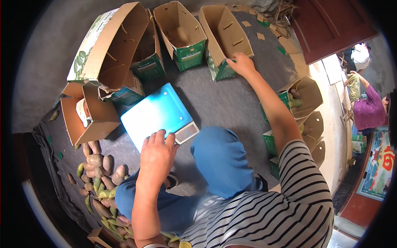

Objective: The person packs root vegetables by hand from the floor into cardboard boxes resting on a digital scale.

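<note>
Your striped shirt fills the lower middle of the frame, and from it your left hand, palm down with fingers loosely spread, reaches the near edge of the blue scale left of centre; whether it presses there, you can't tell. Your right hand grips the near rim of an open green-and-brown box at upper centre, while sweet potatoes lie heaped at lower left.

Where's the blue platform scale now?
In the head view, the blue platform scale lies left of centre on the dark floor, by the left hand and right of an open brown carton.
</note>
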A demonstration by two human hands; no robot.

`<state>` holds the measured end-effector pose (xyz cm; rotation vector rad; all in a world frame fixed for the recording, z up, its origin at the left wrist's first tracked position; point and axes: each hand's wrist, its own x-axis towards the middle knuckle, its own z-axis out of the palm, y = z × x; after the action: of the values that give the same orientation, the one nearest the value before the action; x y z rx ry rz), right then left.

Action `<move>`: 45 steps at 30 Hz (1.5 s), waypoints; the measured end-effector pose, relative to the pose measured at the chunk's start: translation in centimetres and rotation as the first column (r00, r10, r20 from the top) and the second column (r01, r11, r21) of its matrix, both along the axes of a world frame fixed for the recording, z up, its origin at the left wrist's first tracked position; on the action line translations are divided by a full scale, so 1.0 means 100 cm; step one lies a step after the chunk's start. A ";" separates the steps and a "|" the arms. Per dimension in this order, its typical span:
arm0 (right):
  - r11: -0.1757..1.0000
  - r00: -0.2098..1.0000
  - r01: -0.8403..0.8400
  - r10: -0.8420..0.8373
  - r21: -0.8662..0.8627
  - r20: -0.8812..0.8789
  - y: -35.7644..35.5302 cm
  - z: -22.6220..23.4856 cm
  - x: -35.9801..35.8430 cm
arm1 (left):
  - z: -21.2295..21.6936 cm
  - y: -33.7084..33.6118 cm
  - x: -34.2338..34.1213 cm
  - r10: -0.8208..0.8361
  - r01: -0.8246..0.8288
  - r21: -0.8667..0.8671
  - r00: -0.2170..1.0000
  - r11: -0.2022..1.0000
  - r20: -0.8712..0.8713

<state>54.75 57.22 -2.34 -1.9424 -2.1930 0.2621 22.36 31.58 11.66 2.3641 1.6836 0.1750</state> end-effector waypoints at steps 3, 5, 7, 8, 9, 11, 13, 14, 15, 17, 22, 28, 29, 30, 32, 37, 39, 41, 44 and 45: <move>1.000 0.999 -0.013 0.014 0.023 -0.042 -0.081 0.016 0.035 | 0.002 -0.002 0.002 -0.012 0.012 -0.005 1.000 1.000 0.011; 0.988 0.996 -0.019 0.005 -0.151 -0.087 -0.148 0.024 0.063 | 0.004 -0.004 0.001 -0.023 0.023 0.014 1.000 1.000 0.002; 0.962 0.999 0.016 -0.029 -0.272 -0.043 -0.202 0.031 0.085 | 0.005 -0.007 0.000 -0.019 0.019 0.012 1.000 1.000 0.003; 0.968 0.998 -0.013 -0.004 -0.249 -0.068 -0.219 0.036 0.096 | 0.006 -0.009 -0.001 -0.010 0.010 0.026 1.000 1.000 -0.002; 0.948 0.999 0.031 -0.021 -0.317 0.037 -0.234 0.042 0.105 | 0.007 -0.010 -0.001 -0.012 0.012 0.057 1.000 0.998 0.007; 0.918 0.989 0.090 -0.036 -0.387 0.143 -0.252 0.049 0.109 | 0.008 -0.013 -0.002 -0.008 0.008 0.040 1.000 0.999 -0.006; 0.974 0.950 0.060 0.012 -0.220 0.311 -0.253 0.046 0.099 | 0.008 -0.014 -0.002 -0.016 0.016 0.065 1.000 0.998 -0.004; 0.990 0.951 -0.141 0.130 0.018 0.281 -0.251 0.039 0.089 | 0.007 -0.015 -0.002 -0.014 0.015 0.061 1.000 0.998 -0.011; 0.992 0.953 -0.129 0.124 0.001 0.275 -0.243 0.026 0.074 | 0.006 -0.016 -0.003 -0.001 0.002 0.052 1.000 0.999 -0.024; 0.951 0.983 -0.179 0.162 0.250 0.088 -0.224 -0.004 0.044 | 0.002 -0.017 -0.008 0.018 -0.023 -0.048 0.995 0.999 -0.095; 0.977 0.989 0.136 -0.145 -0.167 -0.040 -0.204 -0.029 0.023 | -0.016 -0.029 -0.022 0.058 -0.064 -0.038 0.988 0.997 -0.140; 0.991 0.915 -0.098 0.054 -0.090 -0.400 -0.205 0.060 0.004 | -0.023 -0.035 -0.009 0.049 -0.053 -0.028 0.991 0.998 -0.128; 0.983 0.866 -0.144 0.069 -0.115 -0.496 -0.203 0.077 -0.007 | -0.020 -0.035 -0.007 0.005 -0.003 0.021 0.995 1.000 -0.100; 0.981 0.863 -0.159 0.082 -0.113 -0.499 -0.199 0.092 -0.021 | -0.017 -0.034 -0.005 0.023 -0.021 0.017 0.994 1.000 -0.110; 0.922 0.840 -0.376 0.297 -0.092 -0.455 -0.193 0.116 -0.048 | -0.010 -0.033 -0.003 -0.081 0.053 0.179 0.986 0.982 0.147; 0.570 0.557 -0.819 0.770 -0.057 -0.311 -0.160 0.126 -0.140 | -0.002 -0.029 -0.005 -0.193 0.055 0.454 0.945 0.889 0.264; 0.452 0.449 -0.888 0.819 -0.080 -0.356 -0.153 0.120 -0.177 | -0.003 -0.026 -0.010 -0.173 -0.015 0.505 0.930 0.863 0.325; 0.403 0.424 -0.905 0.835 -0.134 -0.350 -0.152 0.107 -0.213 | -0.005 -0.025 -0.014 -0.175 -0.037 0.551 0.929 0.834 0.327; 0.399 0.482 -0.866 0.827 -0.302 -0.291 -0.155 0.081 -0.257 | -0.006 -0.025 -0.018 -0.087 -0.083 0.500 0.948 0.862 0.307; 0.346 0.428 -0.889 0.860 -0.299 -0.278 -0.160 0.071 -0.266 | -0.006 -0.024 -0.019 -0.090 -0.081 0.503 0.948 0.860 0.306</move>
<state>28.18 41.20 4.76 -0.5279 -3.0907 0.9964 20.46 29.16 11.05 2.4975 1.6130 1.0721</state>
